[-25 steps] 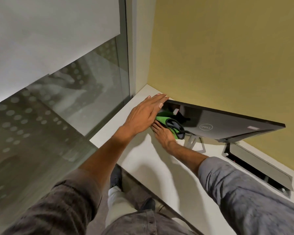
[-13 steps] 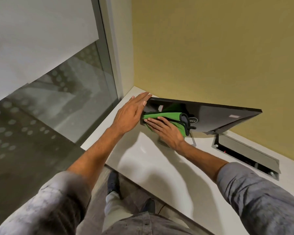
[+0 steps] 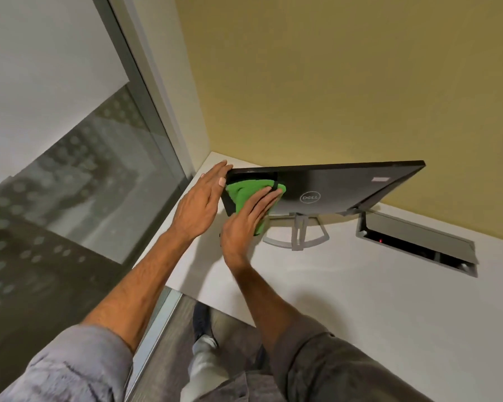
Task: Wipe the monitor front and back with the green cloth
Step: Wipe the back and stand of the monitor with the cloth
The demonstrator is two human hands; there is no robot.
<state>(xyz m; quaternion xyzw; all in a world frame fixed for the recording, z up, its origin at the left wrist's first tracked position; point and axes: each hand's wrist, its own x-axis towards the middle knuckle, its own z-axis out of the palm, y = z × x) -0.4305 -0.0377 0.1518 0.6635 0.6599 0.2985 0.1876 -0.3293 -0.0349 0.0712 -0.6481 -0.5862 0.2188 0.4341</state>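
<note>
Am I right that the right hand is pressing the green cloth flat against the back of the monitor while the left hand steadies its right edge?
Not quite: in the head view the left hand steadies the left edge of the monitor, not the right. The right hand does press the green cloth flat against the back.

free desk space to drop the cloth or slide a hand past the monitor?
Bare white desk in front of the stand, running to the near edge and right below the open cable hatch. Crowded at the monitor's left end: left hand braces the edge, right hand presses the green cloth there.
</note>
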